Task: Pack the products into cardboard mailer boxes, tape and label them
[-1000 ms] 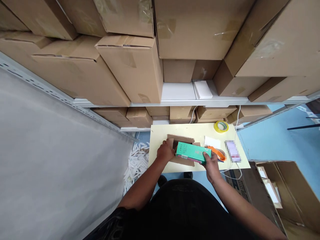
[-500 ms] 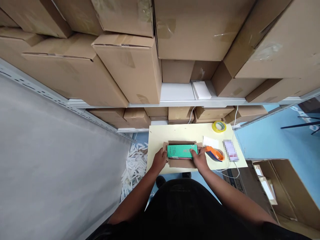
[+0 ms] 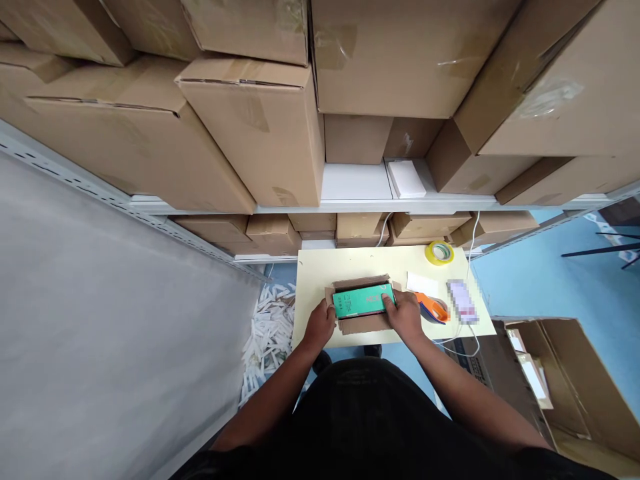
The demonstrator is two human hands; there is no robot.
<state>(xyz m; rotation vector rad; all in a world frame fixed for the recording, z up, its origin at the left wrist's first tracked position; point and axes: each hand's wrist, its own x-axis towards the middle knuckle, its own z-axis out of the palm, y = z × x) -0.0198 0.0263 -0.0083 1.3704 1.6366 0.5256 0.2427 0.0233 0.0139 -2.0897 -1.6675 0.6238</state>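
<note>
Currently, L–R: my L hand [image 3: 320, 325], closed on L end of open carton [image 3: 365, 325], prob. to steady it. 1 green box [image 3: 356, 302], lying in carton mouth. My R hand [image 3: 407, 317], gripping box's R end, thumb on top, prob. for control. Markings: box top, dark print L, pinkish R; illegible.

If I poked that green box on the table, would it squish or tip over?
The green box probably wouldn't squish much: its straight edges and flat top suggest it's fairly stiff. It likely wouldn't tip easily either, because it lies broad face up inside the open cardboard carton. Its weight is hard to guess, since any contents are hidden.
</note>
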